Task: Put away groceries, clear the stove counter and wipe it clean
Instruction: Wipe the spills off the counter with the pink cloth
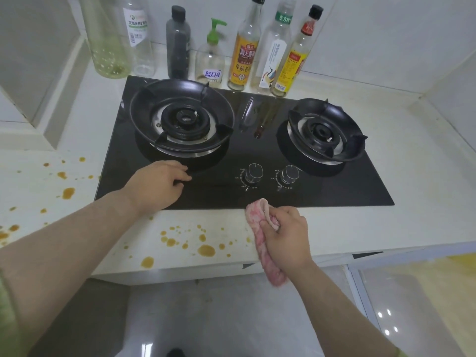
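Note:
A black glass gas stove [334, 186] with two burners lies set into the white counter [386, 228]. My right hand [287, 237] grips a pink cloth [260, 243] at the counter's front strip, just below the stove's front edge; the cloth's tail hangs over the counter edge. My left hand [157, 184] rests on the stove's front left part, fingers loosely curled, just in front of the large left burner [181, 119]. Brown sauce spots [206, 249] dot the counter's front strip, and more brown spots [68, 193] lie left of the stove.
Several bottles line the back wall: a clear bottle [137, 39], a dark bottle [177, 45], a green-pump soap bottle [210, 57], and three sauce bottles [246, 52]. Two knobs [253, 173] sit at the stove's front middle. The right burner [325, 130] is smaller.

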The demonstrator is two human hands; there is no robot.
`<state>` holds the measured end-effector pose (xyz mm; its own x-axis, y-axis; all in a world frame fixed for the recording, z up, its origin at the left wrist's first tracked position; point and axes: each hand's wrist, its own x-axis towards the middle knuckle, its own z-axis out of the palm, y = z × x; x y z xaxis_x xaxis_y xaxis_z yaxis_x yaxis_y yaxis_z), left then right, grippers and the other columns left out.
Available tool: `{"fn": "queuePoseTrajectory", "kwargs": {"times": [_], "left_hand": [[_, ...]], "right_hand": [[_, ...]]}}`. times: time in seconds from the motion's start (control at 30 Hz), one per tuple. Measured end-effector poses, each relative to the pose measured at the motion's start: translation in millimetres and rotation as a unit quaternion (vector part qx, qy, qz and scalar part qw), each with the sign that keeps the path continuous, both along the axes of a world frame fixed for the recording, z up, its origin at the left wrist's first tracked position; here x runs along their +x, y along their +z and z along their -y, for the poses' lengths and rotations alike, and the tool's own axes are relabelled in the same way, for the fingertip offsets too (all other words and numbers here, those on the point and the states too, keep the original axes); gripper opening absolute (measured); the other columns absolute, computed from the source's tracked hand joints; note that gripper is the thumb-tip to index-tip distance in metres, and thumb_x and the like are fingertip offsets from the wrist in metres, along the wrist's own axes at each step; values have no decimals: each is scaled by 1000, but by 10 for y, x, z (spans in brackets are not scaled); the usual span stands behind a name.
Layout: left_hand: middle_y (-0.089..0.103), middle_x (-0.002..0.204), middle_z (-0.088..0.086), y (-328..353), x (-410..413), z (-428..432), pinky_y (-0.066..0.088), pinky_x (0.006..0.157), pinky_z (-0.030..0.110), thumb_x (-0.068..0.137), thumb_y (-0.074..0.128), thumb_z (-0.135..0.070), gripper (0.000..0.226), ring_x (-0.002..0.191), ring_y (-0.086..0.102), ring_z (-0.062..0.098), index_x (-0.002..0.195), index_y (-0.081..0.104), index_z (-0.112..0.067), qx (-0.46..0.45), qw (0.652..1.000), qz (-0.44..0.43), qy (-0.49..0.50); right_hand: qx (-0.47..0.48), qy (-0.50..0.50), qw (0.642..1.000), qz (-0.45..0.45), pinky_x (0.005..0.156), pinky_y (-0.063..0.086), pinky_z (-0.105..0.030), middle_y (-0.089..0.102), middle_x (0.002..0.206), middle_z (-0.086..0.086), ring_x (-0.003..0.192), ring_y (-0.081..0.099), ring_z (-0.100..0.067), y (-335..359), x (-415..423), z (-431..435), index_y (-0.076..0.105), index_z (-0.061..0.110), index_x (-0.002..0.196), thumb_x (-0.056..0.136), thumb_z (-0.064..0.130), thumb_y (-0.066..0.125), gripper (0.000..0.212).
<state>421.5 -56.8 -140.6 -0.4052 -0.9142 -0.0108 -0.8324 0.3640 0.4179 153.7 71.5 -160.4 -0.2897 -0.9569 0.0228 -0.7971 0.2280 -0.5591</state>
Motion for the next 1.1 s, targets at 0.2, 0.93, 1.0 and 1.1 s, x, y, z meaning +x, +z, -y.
{"fn": "queuePoseTrajectory", "kwargs": {"times": [0.2, 0.93, 1.0, 1.1], "left_hand": [[46, 142, -9, 76, -27, -21, 29, 108, 25, 92, 51, -19, 36, 134, 37, 9, 126, 60, -25, 31, 999, 28, -11], [48, 139, 13, -118, -2286, -1492, 39, 101, 36, 77, 49, -41, 61, 120, 50, 31, 127, 52, -5, -35, 952, -29, 302], [49, 138, 11, -153, -2291, -1498, 34, 98, 32, 75, 55, -29, 50, 118, 50, 29, 120, 55, -8, -62, 946, -40, 317], [45, 143, 8, -160, -2310, -1498, 30, 102, 30, 77, 54, -33, 50, 126, 44, 25, 122, 54, -11, -74, 939, -55, 332]], "right_hand": [[18, -17, 1000, 2, 76, 25, -10, 48, 102, 9, 101, 45, -19, 33, 336, 15, 65, 31, 118, 88, 30, 61, 29], [-1, 247, 965, -82, 99, 24, -25, 56, 127, 6, 121, 46, -15, 22, -1544, 531, 68, 23, 116, 87, 28, 64, 30], [10, 281, 956, -85, 100, 24, -25, 54, 130, 5, 122, 45, -16, 32, -1608, 561, 66, 23, 121, 91, 25, 57, 31], [4, 289, 952, -101, 98, 29, -28, 54, 133, 3, 120, 47, -19, -1, -1599, 506, 64, 23, 124, 89, 29, 50, 39]]}}
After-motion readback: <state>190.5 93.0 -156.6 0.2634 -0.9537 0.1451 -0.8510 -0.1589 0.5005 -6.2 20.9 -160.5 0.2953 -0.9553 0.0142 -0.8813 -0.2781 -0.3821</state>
